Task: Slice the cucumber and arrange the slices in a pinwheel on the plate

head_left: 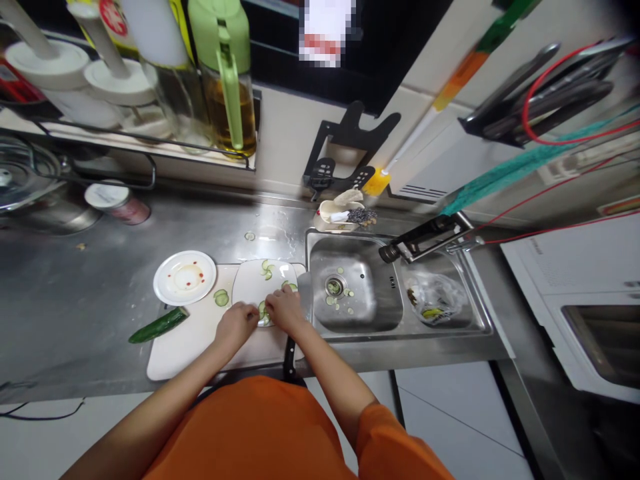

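Observation:
My right hand (285,311) is over the near edge of a white square plate (243,280), its fingers pinched on cucumber slices (263,312) there. Close beside it, my left hand (238,328) has its fingertips drawn together at the plate's near left edge; what they hold, if anything, I cannot make out. More slices are arranged in a fan (267,269) at the plate's far side. The plate rests on a white cutting board (190,347). A small pile of slices (221,297) lies on the board. A knife's black handle (289,360) shows beside my right forearm, its blade partly hidden.
A cut cucumber (157,326) overlaps the board's left side, near a round white plate (163,280) with red bits. To the right, a steel sink (370,293) has slices around its drain. A plastic bag (443,297) sits in the second basin. An oil bottle (233,100) stands on the shelf.

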Action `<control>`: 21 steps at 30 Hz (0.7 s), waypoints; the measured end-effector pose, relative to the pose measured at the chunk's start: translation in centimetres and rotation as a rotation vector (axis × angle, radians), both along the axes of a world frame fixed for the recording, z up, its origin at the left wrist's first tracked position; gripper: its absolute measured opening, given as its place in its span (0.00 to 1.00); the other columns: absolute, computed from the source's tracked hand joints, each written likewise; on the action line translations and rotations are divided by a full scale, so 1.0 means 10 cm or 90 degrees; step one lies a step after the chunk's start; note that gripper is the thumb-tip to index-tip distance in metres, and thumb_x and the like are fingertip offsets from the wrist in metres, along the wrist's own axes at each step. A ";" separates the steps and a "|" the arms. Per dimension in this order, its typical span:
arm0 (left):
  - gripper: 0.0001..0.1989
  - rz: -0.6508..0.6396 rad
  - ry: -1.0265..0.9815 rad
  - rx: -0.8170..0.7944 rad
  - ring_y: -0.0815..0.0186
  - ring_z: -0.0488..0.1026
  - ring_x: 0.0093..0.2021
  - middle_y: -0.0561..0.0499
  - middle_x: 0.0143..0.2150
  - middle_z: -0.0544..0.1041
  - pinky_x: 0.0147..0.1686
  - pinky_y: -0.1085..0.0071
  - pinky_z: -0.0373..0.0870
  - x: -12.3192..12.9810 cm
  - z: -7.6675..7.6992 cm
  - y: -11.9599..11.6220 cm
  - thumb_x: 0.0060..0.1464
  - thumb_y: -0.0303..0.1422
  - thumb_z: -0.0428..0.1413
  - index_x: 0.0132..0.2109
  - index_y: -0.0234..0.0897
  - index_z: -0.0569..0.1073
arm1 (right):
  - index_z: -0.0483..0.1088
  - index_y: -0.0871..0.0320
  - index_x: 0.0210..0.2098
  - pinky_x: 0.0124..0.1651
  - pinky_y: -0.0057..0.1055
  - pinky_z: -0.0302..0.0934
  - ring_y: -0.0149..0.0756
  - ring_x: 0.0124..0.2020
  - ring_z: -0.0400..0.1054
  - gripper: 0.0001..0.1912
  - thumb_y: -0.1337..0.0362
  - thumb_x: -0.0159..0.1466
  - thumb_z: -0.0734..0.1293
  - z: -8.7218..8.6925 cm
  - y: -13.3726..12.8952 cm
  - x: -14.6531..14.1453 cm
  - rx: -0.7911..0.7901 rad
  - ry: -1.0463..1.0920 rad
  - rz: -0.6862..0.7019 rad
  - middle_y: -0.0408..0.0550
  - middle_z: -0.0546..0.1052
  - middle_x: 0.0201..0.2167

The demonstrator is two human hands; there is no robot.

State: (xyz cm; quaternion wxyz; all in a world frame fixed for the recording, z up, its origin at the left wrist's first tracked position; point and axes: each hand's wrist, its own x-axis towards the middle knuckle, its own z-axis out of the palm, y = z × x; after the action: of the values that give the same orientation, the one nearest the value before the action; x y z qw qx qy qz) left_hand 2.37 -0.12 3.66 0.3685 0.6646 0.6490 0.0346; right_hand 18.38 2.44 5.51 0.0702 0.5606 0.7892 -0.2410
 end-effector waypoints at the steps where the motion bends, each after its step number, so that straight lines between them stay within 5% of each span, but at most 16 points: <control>1: 0.10 -0.001 0.001 0.000 0.63 0.72 0.40 0.48 0.37 0.77 0.40 0.72 0.62 0.00 0.00 0.00 0.51 0.34 0.52 0.34 0.42 0.78 | 0.73 0.54 0.37 0.43 0.37 0.52 0.45 0.48 0.57 0.12 0.61 0.66 0.58 0.00 0.00 0.00 -0.002 0.002 -0.003 0.51 0.74 0.39; 10: 0.11 0.044 -0.043 0.077 0.64 0.72 0.39 0.49 0.36 0.78 0.40 0.73 0.63 -0.22 0.18 0.06 0.52 0.36 0.50 0.34 0.41 0.77 | 0.73 0.52 0.37 0.39 0.33 0.49 0.42 0.47 0.58 0.11 0.62 0.65 0.59 0.16 -0.06 0.13 -0.015 0.041 -0.141 0.47 0.75 0.39; 16: 0.17 0.138 0.138 0.058 0.59 0.72 0.40 0.45 0.44 0.77 0.36 0.70 0.63 -0.62 0.30 0.13 0.54 0.42 0.48 0.43 0.41 0.77 | 0.74 0.53 0.35 0.37 0.32 0.47 0.41 0.45 0.59 0.10 0.63 0.64 0.60 0.24 -0.24 0.18 -0.026 0.050 -0.183 0.47 0.75 0.37; 21: 0.20 0.116 0.233 0.021 0.57 0.72 0.40 0.43 0.48 0.74 0.33 0.68 0.63 -0.69 0.25 0.11 0.56 0.40 0.45 0.50 0.43 0.74 | 0.73 0.53 0.35 0.36 0.31 0.46 0.39 0.44 0.59 0.10 0.63 0.64 0.60 0.23 -0.37 0.07 -0.024 0.042 -0.172 0.46 0.75 0.36</control>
State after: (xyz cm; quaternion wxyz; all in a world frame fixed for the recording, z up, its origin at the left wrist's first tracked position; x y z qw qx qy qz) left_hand -4.51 0.94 6.16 0.2292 0.6041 0.7620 -0.0430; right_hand 19.10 -1.28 7.79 0.0214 0.6522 0.7035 -0.2816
